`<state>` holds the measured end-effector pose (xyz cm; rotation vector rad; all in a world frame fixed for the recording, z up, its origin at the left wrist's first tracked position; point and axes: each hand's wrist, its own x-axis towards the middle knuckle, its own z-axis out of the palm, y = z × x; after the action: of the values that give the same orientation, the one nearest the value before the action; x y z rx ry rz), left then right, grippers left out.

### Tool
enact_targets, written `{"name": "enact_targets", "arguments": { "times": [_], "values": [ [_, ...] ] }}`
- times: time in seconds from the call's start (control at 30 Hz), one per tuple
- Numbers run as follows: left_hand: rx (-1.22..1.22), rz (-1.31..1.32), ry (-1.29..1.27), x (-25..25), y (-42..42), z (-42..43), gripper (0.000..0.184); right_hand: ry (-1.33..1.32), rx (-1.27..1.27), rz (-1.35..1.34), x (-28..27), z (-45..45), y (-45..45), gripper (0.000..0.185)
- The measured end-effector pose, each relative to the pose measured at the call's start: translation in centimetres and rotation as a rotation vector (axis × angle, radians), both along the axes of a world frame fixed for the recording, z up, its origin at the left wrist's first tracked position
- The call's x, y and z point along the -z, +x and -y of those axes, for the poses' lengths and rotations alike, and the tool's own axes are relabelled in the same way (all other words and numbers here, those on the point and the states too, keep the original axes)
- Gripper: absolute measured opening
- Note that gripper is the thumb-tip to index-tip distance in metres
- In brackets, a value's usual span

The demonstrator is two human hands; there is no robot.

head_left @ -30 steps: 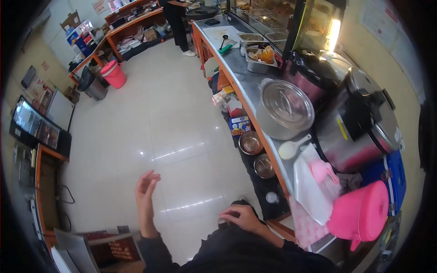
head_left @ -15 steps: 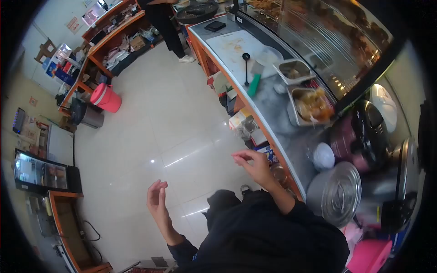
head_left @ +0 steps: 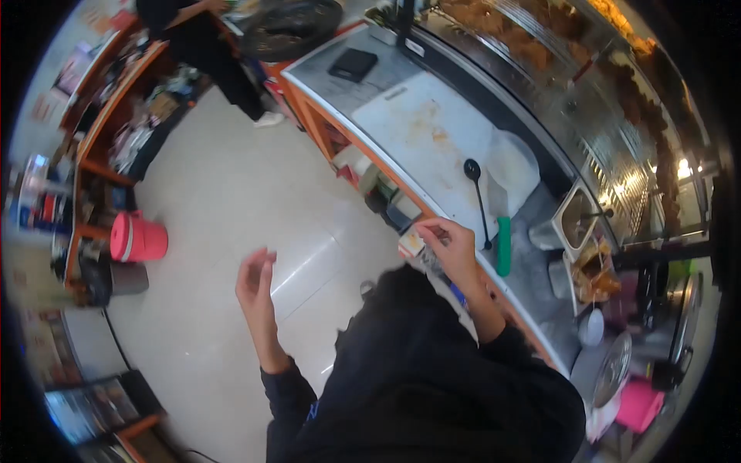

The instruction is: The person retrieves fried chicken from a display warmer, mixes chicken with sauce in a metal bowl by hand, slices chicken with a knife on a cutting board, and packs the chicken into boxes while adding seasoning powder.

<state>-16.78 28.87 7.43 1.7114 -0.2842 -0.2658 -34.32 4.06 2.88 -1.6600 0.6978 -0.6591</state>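
My left hand (head_left: 255,287) is raised over the tiled floor, fingers curved and apart from the thumb, touching nothing. At the counter's front edge hovers my right hand (head_left: 452,245), its thumb and fingertips close together; whether anything small is between them cannot be made out. Beyond it on the counter lie a green-handled knife (head_left: 503,245), a black ladle (head_left: 478,193) and a stained white cutting board (head_left: 428,135). A black flat device (head_left: 353,65) rests near the counter's far corner.
A glass food display (head_left: 571,85) runs along the counter's back. Metal food trays (head_left: 577,224) stand at the right. A person (head_left: 208,54) stands by a dark wok (head_left: 292,27) at the far end. A pink bucket (head_left: 139,237) is on the floor at left.
The view has moved forward along the counter, bringing the cutting board and wok closer. The pots have shifted to the lower right. My right hand is now by the counter edge near the knife.
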Motion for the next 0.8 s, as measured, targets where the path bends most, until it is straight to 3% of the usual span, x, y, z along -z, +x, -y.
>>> {"name": "enact_targets", "arguments": {
  "times": [0.13, 0.17, 0.23, 0.27, 0.3, 0.33, 0.37, 0.47, 0.57, 0.63, 0.7, 0.8],
  "values": [
    [0.288, 0.024, 0.037, 2.6, 9.0, 7.8, 0.023, 0.190, -0.196, -0.267, 7.4, 0.4, 3.5, 0.010],
    [0.340, 0.022, 0.062, 4.6, 10.6, 9.3, 0.023, 0.265, -0.238, -0.351, 10.9, 0.4, 4.6, 0.013],
    [0.429, 0.006, 0.129, 9.2, 12.9, 11.6, 0.022, 0.138, -0.264, -0.538, 21.2, -0.2, 5.2, 0.020],
    [0.471, 0.001, 0.166, 11.7, 13.5, 12.3, 0.022, 0.199, -0.216, -0.654, 23.9, -0.7, 5.4, 0.026],
    [0.513, -0.147, 0.121, 14.4, 13.8, 12.4, 0.023, 0.489, -0.014, -0.585, 25.1, -0.8, 5.9, 0.025],
    [0.549, -0.281, 0.066, 17.2, 14.1, 12.3, 0.023, 0.463, 0.064, -0.446, 27.4, -1.2, 5.6, 0.021],
    [0.611, -0.391, 0.094, 19.9, 14.2, 11.6, 0.023, 0.483, 0.177, -0.602, 24.6, -1.1, 6.9, 0.013],
    [0.929, -0.592, 0.262, 25.5, 16.1, 8.9, 0.031, 0.432, 0.347, -0.854, 22.6, -2.8, 7.7, 0.015],
    [1.129, -0.530, 0.370, 28.5, 18.8, 7.7, 0.029, 0.465, 0.650, -0.670, 25.8, -6.9, 5.9, 0.019],
    [1.244, -0.415, 0.496, 29.9, 20.0, 8.0, 0.026, 0.443, 0.841, -0.510, 25.6, -10.1, 4.9, 0.019],
    [1.350, -0.178, 0.611, 29.2, 19.7, 9.5, 0.021, 0.402, 0.928, -0.578, 25.5, -12.0, 4.7, 0.017],
    [1.552, 0.077, 0.521, 30.2, 16.1, 13.2, 0.020, 0.305, 1.168, -0.486, 27.4, -14.2, 3.6, 0.024]
  ]
}}
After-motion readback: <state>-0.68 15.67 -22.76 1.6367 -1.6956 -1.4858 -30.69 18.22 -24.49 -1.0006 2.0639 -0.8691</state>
